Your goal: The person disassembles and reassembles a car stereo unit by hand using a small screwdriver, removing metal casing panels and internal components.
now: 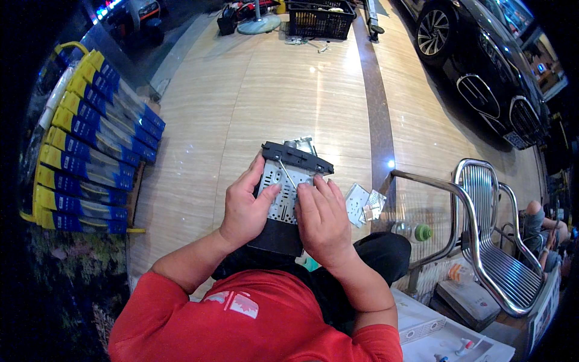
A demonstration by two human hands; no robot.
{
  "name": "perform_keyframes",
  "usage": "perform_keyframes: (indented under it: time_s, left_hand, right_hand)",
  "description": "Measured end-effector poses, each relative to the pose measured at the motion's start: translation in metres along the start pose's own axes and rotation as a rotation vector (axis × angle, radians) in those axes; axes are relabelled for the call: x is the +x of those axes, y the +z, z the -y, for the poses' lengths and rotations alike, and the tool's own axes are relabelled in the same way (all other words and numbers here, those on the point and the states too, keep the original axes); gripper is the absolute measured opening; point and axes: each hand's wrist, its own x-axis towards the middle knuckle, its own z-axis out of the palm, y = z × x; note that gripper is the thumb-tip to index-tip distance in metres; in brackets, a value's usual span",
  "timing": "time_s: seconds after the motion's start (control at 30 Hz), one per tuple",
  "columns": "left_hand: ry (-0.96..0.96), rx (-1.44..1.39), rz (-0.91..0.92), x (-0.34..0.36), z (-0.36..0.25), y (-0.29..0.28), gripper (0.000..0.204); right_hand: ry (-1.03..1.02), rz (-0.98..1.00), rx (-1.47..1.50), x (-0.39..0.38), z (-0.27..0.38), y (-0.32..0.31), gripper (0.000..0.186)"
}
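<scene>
A boxy electronic unit [281, 211] with a perforated silver metal plate and a dark lower part is held over my lap. A black plastic bar [298, 158] runs across its far end. My left hand [248, 202] wraps the unit's left side, thumb resting on the plate. On the right side my right hand [324, 217] is closed, fingers bent at the plate. From its fingertips a thin metal rod [287, 174] slants up to the black bar; its kind and any handle are hidden. Just beyond the bar, small metal parts [307, 143] show on the floor.
Loose metal plates [357, 204] lie on the tiles to the right, near a green-capped bottle [422, 232]. A chrome chair [491, 229] stands at right, a dark car [476, 66] behind it. Blue-yellow packages [90, 145] fill a left rack. A black crate [319, 23] sits far ahead.
</scene>
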Motion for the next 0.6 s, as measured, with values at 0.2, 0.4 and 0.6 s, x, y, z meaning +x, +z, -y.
perform_keyframes:
  time_s: [0.2, 0.4, 0.6]
  left_hand:
    - [-0.007, 0.064, 0.037, 0.001, -0.005, 0.0, 0.063]
    - [0.017, 0.117, 0.073, 0.002, -0.006, -0.002, 0.062]
    - [0.044, 0.122, 0.11, 0.008, -0.009, -0.002, 0.06]
  right_hand:
    - [0.017, -0.033, 0.022, -0.001, 0.002, 0.002, 0.035]
    - [0.072, -0.047, 0.115, 0.006, 0.004, -0.002, 0.035]
    - [0.029, -0.062, 0.116, 0.005, -0.001, 0.008, 0.034]
